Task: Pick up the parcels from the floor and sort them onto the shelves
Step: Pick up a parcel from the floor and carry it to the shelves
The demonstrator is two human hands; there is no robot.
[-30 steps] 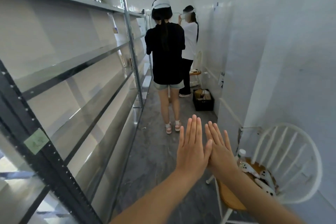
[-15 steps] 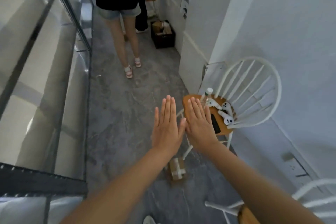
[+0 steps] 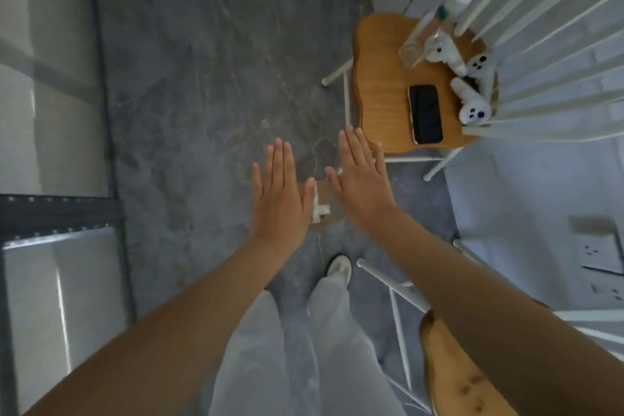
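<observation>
Grey stone floor (image 3: 202,71) fills most of my view, marbled with pale veins and faintly glossy. Down the left side run the metal shelves (image 3: 60,213): smooth silvery decks catching streaks of light, crossed by a dark beam punched with a row of small holes. On the right stands a chair (image 3: 378,101) with a rounded, warm-grained wooden seat, thin white legs and a fan of white spindles for a back. A second wooden seat (image 3: 449,378), spotted with dark marks, sits low right under my forearm. My legs (image 3: 324,348) are below me in loose pale trousers, one light shoe (image 3: 338,267) poking out. Both my bare arms reach forward. My left hand (image 3: 282,192) is flat, palm down, fingers straight and pressed together, gripping nothing. My right hand (image 3: 363,179) is the same, flat and spread a touch wider, also with nothing in it. The two hands are apart, and in the gap between them I see the parcel (image 3: 323,194) on the floor: a small brown cardboard box with a strip of white tape, mostly hidden under my hands. I cannot tell whether either hand touches it. On the chair seat lie a black slab of a phone (image 3: 426,113), glossy white controllers (image 3: 472,108) with dark buttons, and a clear plastic bottle (image 3: 435,27) with a white cap, tipped against the spindles.
</observation>
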